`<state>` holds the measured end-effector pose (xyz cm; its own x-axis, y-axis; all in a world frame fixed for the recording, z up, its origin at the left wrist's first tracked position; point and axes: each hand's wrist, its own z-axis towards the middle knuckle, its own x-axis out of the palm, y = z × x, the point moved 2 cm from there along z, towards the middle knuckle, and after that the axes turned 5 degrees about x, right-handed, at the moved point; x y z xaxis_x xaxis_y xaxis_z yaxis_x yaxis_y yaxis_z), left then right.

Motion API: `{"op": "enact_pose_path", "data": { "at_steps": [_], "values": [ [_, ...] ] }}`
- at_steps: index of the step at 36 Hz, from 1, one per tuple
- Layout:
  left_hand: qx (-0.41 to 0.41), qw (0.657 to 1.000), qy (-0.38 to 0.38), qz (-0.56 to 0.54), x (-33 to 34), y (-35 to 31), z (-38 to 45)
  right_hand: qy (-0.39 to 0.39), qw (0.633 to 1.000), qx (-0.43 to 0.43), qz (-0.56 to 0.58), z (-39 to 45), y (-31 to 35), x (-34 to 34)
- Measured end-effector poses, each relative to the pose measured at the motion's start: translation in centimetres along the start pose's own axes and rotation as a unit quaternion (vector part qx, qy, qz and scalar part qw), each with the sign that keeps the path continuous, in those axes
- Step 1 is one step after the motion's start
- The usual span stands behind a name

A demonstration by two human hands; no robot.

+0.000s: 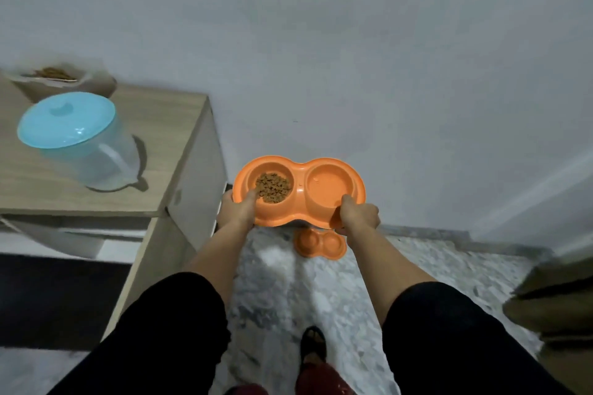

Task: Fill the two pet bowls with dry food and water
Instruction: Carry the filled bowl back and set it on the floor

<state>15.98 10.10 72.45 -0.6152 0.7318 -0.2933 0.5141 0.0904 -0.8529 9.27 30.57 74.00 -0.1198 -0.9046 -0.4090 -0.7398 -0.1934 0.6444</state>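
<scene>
I hold an orange double pet bowl point(300, 191) in the air in front of the wall. Its left cup holds brown dry food point(273, 187); its right cup point(330, 184) looks to hold water, with a faint shine. My left hand point(237, 210) grips the near left rim, thumb over the edge by the food. My right hand point(359, 213) grips the near right rim. A second orange double bowl point(321, 244) lies on the floor below, by the wall.
A wooden cabinet point(179, 125) stands at left with a clear water jug with a blue lid point(73, 138) and an open bag of dry food point(61, 77) on it. Marble floor lies below, my foot point(313, 346) on it. A brown box point(552, 298) sits at right.
</scene>
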Motion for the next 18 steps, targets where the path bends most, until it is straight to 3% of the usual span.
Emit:
{"op": "enact_pose_path", "data": {
  "at_steps": [12,18],
  "values": [
    [-0.053,0.997,-0.013,-0.062,6.2,5.0,7.1,0.017,0.998,0.016,-0.055,11.6,-1.9,6.5],
    [-0.089,0.995,-0.027,-0.039,10.1,14.7,15.7,0.022,0.996,0.018,-0.079,19.0,-5.9,11.4]
  ]
}}
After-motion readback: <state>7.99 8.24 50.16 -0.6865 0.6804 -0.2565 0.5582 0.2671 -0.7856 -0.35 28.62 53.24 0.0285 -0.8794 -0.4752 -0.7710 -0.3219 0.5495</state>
